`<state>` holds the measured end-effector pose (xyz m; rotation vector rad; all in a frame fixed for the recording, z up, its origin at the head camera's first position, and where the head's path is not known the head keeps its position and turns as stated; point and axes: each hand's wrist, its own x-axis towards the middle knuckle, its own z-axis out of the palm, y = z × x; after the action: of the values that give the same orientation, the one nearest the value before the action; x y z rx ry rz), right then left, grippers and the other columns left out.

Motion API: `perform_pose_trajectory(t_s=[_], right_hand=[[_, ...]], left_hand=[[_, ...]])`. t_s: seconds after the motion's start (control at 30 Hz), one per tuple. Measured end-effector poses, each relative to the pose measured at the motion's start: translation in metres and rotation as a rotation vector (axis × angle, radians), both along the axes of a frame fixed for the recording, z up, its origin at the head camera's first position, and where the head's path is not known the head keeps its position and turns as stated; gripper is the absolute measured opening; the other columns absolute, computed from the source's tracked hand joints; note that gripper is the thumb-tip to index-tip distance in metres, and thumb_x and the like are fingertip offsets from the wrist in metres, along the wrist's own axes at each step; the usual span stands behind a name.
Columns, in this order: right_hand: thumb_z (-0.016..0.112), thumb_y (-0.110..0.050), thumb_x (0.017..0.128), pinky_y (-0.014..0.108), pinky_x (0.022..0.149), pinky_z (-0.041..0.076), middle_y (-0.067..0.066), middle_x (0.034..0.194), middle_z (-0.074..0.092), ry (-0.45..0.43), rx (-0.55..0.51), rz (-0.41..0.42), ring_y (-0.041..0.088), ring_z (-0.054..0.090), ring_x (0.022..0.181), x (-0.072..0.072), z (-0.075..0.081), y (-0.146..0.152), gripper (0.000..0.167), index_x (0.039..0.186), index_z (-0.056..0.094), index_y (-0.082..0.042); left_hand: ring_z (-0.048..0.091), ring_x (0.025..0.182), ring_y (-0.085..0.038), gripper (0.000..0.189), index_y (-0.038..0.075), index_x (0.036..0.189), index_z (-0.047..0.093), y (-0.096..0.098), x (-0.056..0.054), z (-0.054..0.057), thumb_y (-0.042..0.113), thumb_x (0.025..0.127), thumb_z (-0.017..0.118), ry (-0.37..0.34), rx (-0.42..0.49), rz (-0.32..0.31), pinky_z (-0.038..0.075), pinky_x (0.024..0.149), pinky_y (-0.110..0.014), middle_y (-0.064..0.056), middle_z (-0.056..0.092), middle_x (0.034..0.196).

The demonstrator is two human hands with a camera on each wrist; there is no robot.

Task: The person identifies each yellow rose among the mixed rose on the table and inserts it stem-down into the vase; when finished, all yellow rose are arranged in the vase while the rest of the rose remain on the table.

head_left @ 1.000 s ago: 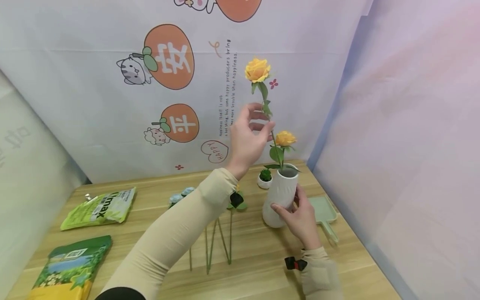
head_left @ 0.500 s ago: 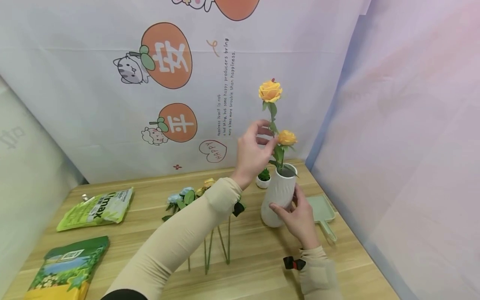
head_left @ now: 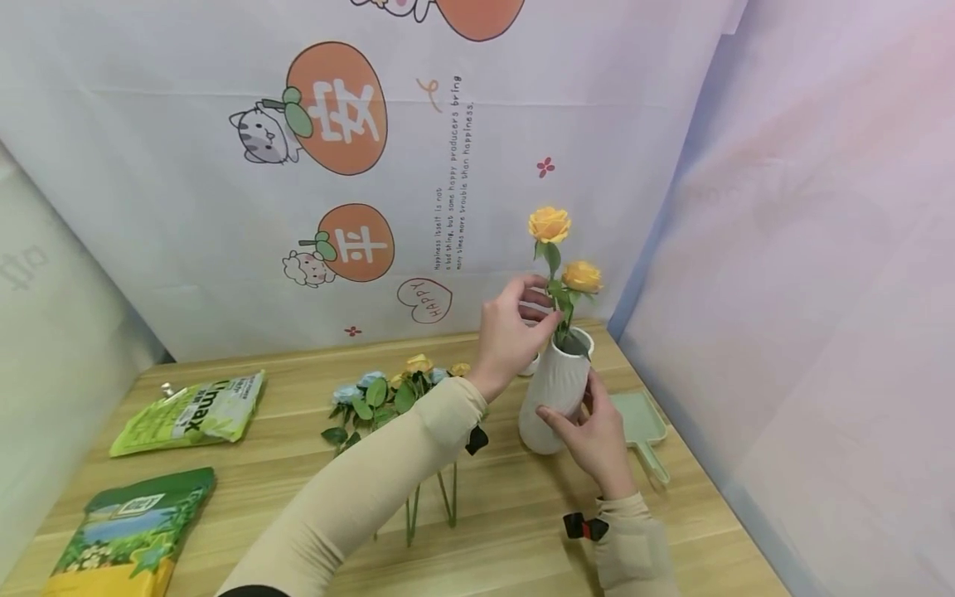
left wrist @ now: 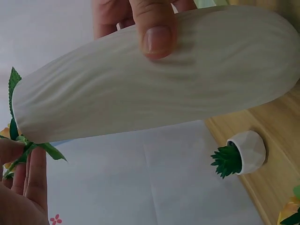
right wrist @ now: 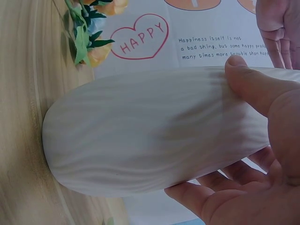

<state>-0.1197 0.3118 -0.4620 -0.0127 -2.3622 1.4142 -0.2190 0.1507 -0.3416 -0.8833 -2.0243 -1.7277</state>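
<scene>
My left hand (head_left: 515,332) pinches the stem of a yellow rose (head_left: 549,225) just above the mouth of a white vase (head_left: 555,398). The rose's lower stem is inside the vase, hidden by its wall. A second yellow rose (head_left: 582,277) stands in the same vase, a little lower and to the right. My right hand (head_left: 599,431) grips the vase's lower right side, thumb in front. In the right wrist view the thumb and fingers wrap the ribbed vase (right wrist: 140,136). The left wrist view shows green leaves at the vase rim beside the left hand (left wrist: 23,183).
Blue and yellow flowers (head_left: 376,394) lie on the wooden table (head_left: 507,531), partly behind the left sleeve. A potted succulent (left wrist: 239,157) stands behind the vase. A pale green dustpan (head_left: 637,419) lies to its right. Two bags, one lime green (head_left: 194,412) and one dark green (head_left: 134,531), lie left.
My left hand has moved down and slightly right, lowering the yellow rose further into the vase. My right hand has stayed on the vase.
</scene>
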Motion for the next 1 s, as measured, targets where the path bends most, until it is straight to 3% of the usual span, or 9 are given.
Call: perform_pose_trajectory(t_s=[0.3,0.5,0.77,1.0], right_hand=[[0.093,-0.028,0.089,0.058,0.111,0.051,0.022,0.156,0.051,0.009,0.004,-0.011,0.043,0.053,0.143,0.003,0.001,-0.001,0.095,0.165,0.037,-0.009],[0.093,-0.027,0.089,0.058,0.11,0.051,0.022,0.154,0.053,0.015,0.009,-0.017,0.043,0.055,0.141,0.002,0.0,-0.001,0.095,0.164,0.038,-0.008],[0.093,-0.029,0.089,0.058,0.112,0.05,0.022,0.156,0.052,0.004,0.007,-0.008,0.043,0.054,0.143,0.001,0.001,-0.002,0.096,0.164,0.038,-0.009],[0.094,-0.027,0.088,0.057,0.113,0.049,0.022,0.155,0.052,0.002,0.003,-0.003,0.043,0.054,0.142,0.0,0.002,-0.001,0.096,0.164,0.038,-0.008]], left_hand=[[0.074,0.085,-0.007,0.025,0.007,0.117,0.073,-0.003,0.006,-0.009,0.0,0.093,0.078,-0.013,-0.038,0.016,0.063,0.078,-0.02,-0.005,0.078,0.108],[0.075,0.086,-0.008,0.021,0.008,0.115,0.075,-0.008,0.008,-0.016,0.008,0.095,0.082,-0.004,-0.057,0.0,0.063,0.079,-0.02,-0.004,0.078,0.108],[0.073,0.093,-0.007,0.029,0.016,0.122,0.074,-0.019,0.013,-0.024,0.022,0.097,0.086,-0.108,-0.094,-0.012,0.063,0.085,-0.024,0.005,0.076,0.111],[0.076,0.091,-0.014,0.032,0.016,0.123,0.074,-0.027,0.015,-0.028,0.021,0.095,0.088,-0.155,-0.077,-0.027,0.064,0.082,-0.027,0.004,0.076,0.111]])
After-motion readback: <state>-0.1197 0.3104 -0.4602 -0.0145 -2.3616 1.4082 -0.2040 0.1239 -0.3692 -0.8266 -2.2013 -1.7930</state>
